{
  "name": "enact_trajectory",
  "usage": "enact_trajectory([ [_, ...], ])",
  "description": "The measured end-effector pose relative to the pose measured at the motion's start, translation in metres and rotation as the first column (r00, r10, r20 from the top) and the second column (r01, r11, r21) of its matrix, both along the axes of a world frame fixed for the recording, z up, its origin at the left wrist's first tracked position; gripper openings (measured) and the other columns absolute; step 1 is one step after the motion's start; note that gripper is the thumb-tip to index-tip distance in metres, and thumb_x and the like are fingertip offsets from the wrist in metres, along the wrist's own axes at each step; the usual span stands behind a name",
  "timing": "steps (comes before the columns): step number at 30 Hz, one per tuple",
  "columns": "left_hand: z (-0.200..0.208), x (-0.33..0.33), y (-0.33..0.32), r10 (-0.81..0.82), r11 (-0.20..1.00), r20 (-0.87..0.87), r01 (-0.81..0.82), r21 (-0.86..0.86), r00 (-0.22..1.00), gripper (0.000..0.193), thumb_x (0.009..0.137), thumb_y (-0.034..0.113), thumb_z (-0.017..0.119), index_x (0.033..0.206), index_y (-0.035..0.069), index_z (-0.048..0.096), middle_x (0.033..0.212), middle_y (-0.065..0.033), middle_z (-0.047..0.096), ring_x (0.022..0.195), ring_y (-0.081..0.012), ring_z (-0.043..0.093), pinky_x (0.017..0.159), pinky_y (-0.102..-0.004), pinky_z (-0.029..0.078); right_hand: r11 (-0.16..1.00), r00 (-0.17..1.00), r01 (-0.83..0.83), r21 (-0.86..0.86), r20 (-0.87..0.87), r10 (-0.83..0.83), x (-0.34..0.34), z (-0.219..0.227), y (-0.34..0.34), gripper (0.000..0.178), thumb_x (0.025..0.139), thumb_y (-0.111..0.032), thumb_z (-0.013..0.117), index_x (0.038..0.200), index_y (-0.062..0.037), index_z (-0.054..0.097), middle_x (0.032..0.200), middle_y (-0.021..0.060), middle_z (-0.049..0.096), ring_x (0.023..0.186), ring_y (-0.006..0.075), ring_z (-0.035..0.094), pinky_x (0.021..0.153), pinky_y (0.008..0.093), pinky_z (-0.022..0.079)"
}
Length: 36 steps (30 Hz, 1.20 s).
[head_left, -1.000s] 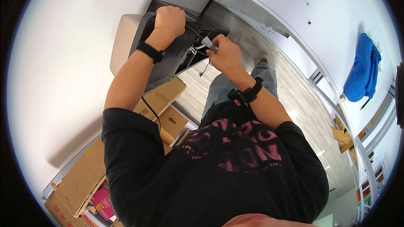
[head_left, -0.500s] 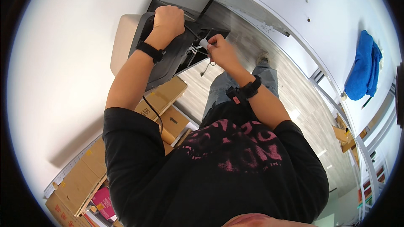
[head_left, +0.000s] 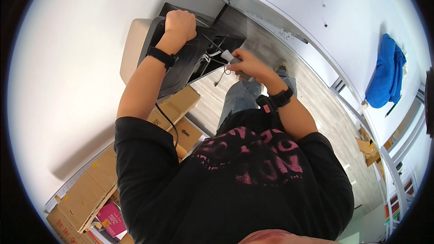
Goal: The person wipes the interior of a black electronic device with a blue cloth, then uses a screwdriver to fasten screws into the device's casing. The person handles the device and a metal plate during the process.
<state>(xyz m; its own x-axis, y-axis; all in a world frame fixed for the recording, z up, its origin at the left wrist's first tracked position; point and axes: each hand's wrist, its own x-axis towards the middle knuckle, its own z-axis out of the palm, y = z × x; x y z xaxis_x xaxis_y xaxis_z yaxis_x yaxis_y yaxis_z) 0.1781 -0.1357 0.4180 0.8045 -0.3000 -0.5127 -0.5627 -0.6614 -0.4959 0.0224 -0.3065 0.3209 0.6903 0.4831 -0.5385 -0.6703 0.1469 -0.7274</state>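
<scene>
A large black housing (head_left: 174,79) leans by the wall, its right side open on metal parts and wires. My left hand (head_left: 181,25) is closed in a fist at its upper edge; whatever lies inside the fingers is hidden. From near that fist a thin dark rod or cord runs to a pale grey collar on a grey cylindrical handle (head_left: 227,56). My right hand (head_left: 249,66) is wrapped round this handle, to the right of the housing. Below the fingers hangs a thin grey cable (head_left: 225,73) with a small dark plug.
Behind the housing stands a beige panel (head_left: 133,47). Cardboard boxes (head_left: 178,101) are stacked below it, and more cartons (head_left: 90,190) line the wall. To the right runs a white tabletop (head_left: 348,40) on a metal frame, with a blue cloth (head_left: 386,74) on it.
My right hand has moved right and slightly down with the grey handle, and more of the handle shows. The left hand stays at the housing's upper edge.
</scene>
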Motion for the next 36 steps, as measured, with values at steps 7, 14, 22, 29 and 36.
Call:
enact_trajectory([
  [7, 0.004, -0.008, -0.037, -0.065, 0.931, 0.122, 0.105, -0.350, 0.990, 0.023, 0.081, 0.030, 0.066, 0.083, 0.007, 0.071, 0.084, -0.0097, 0.068, 0.083, -0.0261, 0.065, 0.069, -0.0388, 0.052, 0.987, 0.992, 0.125, -0.099, -0.002, -0.126, -0.036, 0.026, -0.090, 0.053, 0.087, -0.019, 0.066, 0.133, 0.0008, 0.047, 0.083, 0.0042, 0.059, 0.063, 0.0090, 0.056, 0.053, 0.0247, 0.046],
  [14, 0.010, -0.023, -0.161, -0.139, 0.264, -0.058, -0.019, -0.964, 0.989, 0.014, 0.081, 0.013, 0.069, 0.094, 0.007, 0.069, 0.088, -0.0080, 0.067, 0.082, -0.0247, 0.064, 0.071, -0.0351, 0.050, 0.918, 0.924, 0.375, -0.128, 0.135, -0.358, -0.092, 0.071, -0.192, 0.051, 0.086, -0.017, 0.066, 0.133, -0.0025, 0.051, 0.077, 0.0008, 0.056, 0.063, 0.0077, 0.054, 0.054, 0.0227, 0.044],
  [22, -0.045, -0.029, -0.269, -0.139, 0.077, -0.059, -0.049, -0.996, 0.989, 0.018, 0.081, 0.011, 0.069, 0.098, 0.007, 0.069, 0.083, -0.0071, 0.066, 0.079, -0.0209, 0.060, 0.071, -0.0328, 0.049, 0.766, 0.797, 0.601, -0.229, 0.252, -0.549, -0.129, 0.080, -0.234, 0.052, 0.082, -0.015, 0.068, 0.130, -0.0028, 0.050, 0.079, -0.0020, 0.057, 0.061, 0.0057, 0.054, 0.051, 0.0197, 0.042],
  [29, -0.051, -0.032, -0.274, -0.096, 0.023, -0.074, -0.072, -0.997, 0.993, 0.009, 0.083, 0.011, 0.067, 0.090, 0.006, 0.071, 0.083, -0.0063, 0.066, 0.076, -0.0180, 0.061, 0.069, -0.0300, 0.048, 0.775, 0.812, 0.573, -0.266, 0.313, -0.493, -0.126, 0.079, -0.243, 0.053, 0.082, -0.010, 0.066, 0.131, -0.0026, 0.048, 0.082, -0.0005, 0.057, 0.063, 0.0062, 0.054, 0.053, 0.0204, 0.042],
  [36, -0.028, -0.053, -0.190, -0.322, -0.604, -0.816, -0.768, -0.214, 0.481, 0.018, 0.098, 0.019, 0.054, 0.100, 0.003, 0.062, 0.091, -0.0091, 0.068, 0.084, -0.0215, 0.066, 0.072, -0.0299, 0.053, 0.875, 0.850, 0.440, -0.202, 0.408, -0.333, -0.082, 0.071, -0.212, 0.048, 0.084, -0.005, 0.061, 0.127, -0.0057, 0.041, 0.095, 0.0065, 0.058, 0.072, 0.0096, 0.053, 0.061, 0.0228, 0.043],
])
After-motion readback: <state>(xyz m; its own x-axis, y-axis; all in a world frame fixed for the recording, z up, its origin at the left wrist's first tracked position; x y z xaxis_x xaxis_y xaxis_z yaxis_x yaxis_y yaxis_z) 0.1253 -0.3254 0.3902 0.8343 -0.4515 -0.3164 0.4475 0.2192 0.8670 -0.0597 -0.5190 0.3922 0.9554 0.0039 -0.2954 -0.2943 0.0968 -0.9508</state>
